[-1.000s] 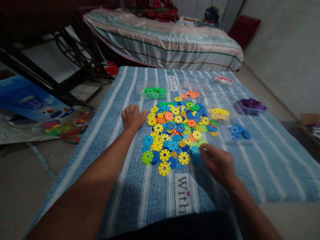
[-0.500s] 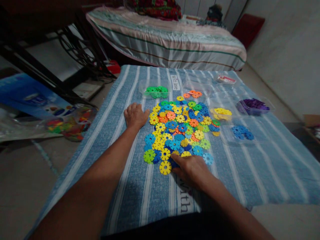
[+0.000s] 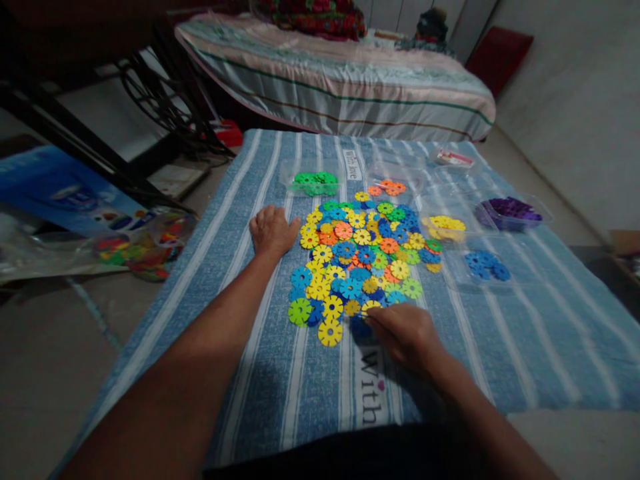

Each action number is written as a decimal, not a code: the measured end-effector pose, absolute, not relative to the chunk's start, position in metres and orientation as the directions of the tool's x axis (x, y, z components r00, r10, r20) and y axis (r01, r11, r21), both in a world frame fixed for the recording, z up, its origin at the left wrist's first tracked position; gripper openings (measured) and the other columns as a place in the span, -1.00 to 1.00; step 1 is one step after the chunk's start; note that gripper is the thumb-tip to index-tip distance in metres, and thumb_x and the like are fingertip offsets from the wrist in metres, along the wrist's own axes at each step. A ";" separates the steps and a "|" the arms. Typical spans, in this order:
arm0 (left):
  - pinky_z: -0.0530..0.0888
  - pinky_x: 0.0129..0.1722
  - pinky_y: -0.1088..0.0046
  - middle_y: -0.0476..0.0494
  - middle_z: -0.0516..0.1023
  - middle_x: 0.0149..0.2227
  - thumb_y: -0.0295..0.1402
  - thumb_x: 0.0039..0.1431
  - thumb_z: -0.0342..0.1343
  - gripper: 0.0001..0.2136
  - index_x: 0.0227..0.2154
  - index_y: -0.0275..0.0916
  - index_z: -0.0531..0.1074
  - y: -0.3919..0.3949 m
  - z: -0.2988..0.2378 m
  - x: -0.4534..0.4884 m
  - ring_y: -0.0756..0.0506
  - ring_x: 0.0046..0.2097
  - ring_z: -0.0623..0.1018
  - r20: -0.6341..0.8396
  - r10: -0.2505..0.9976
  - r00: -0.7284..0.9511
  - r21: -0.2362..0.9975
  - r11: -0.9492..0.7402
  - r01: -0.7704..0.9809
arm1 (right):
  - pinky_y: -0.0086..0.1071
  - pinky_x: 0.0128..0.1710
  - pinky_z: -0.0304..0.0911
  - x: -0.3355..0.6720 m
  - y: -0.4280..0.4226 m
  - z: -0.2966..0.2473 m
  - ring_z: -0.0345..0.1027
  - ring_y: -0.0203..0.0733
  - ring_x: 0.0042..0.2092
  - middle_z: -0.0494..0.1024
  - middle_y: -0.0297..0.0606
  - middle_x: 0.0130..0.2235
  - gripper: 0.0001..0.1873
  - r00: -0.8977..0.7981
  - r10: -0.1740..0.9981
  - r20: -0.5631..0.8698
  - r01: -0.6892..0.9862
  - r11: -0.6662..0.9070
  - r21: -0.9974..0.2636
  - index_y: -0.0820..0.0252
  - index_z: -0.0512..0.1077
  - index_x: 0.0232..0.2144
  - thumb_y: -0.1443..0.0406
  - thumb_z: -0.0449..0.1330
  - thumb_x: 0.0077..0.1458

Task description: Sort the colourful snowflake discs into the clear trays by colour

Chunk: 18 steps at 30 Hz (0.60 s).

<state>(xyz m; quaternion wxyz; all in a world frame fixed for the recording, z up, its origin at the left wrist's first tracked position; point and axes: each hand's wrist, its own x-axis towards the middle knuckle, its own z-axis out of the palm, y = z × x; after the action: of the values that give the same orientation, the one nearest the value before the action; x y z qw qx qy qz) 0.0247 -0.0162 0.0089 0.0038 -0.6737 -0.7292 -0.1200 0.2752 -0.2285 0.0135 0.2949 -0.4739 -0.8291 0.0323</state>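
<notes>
A spread of notched plastic snowflake discs (image 3: 345, 251) in yellow, blue, orange and green lies mid-table. Just left of it, my left hand (image 3: 273, 231) rests on the cloth, fingers loosely extended and holding nothing. My right hand (image 3: 406, 333) is at the near edge of the spread, thumb and fingers pinched on a dark blue disc (image 3: 360, 325), partly hidden by the fingertips. Close to that pinch lie a yellow disc (image 3: 371, 308) and a darker yellow disc (image 3: 352, 307). Another yellow disc (image 3: 331, 331) sits nearest me.
Clear plastic boxes hold green discs (image 3: 316, 183), orange discs (image 3: 390, 188), yellow discs (image 3: 445, 227), purple discs (image 3: 509, 213) and blue discs (image 3: 486, 265). A small box with a red-and-white item (image 3: 454, 159) stands at the far right. Bags of colourful pieces (image 3: 150, 248) lie left of the striped tablecloth (image 3: 210, 230).
My right hand has gone from a pointing finger on the near discs to a pinch, shifting slightly right with the dark blue disc. My left hand stays put.
</notes>
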 end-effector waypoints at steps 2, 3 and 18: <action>0.19 0.20 0.10 -0.37 0.35 0.21 -0.10 0.25 -0.15 -0.53 0.07 -0.28 0.38 -0.017 0.009 0.025 -0.34 0.24 0.28 0.173 0.981 -0.090 0.162 0.062 0.985 | -0.42 -0.39 0.19 0.295 -0.224 0.018 0.40 -0.27 -0.46 0.56 -0.26 -0.49 -0.70 -0.295 0.830 0.474 0.815 0.477 -0.328 0.17 0.54 -0.28 0.26 0.01 0.31; 0.20 0.19 0.11 -0.36 0.36 0.20 -0.10 0.25 -0.15 -0.53 0.06 -0.27 0.38 -0.017 0.008 0.025 -0.34 0.23 0.29 0.178 0.980 -0.089 0.158 0.061 0.986 | -0.42 -0.37 0.22 0.308 -0.220 0.022 0.43 -0.25 -0.44 0.59 -0.23 -0.45 -0.68 -0.236 0.839 0.490 0.845 0.426 -0.323 0.17 0.55 -0.29 0.23 0.02 0.31; 0.21 0.19 0.10 -0.35 0.36 0.21 -0.11 0.25 -0.12 -0.54 0.07 -0.27 0.39 -0.014 0.006 0.023 -0.32 0.24 0.29 0.193 0.977 -0.093 0.136 0.067 0.988 | -0.47 -0.46 0.19 0.316 -0.222 0.030 0.42 -0.28 -0.51 0.61 -0.25 -0.45 -0.70 -0.195 0.911 0.364 0.868 0.333 -0.368 0.17 0.54 -0.16 0.24 0.03 0.26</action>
<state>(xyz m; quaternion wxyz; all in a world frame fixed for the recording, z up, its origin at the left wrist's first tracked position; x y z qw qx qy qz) 0.0229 -0.0142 0.0055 0.0250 -0.6730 -0.7300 -0.1162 0.3164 -0.2223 0.0299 0.2656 -0.5763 -0.7718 0.0401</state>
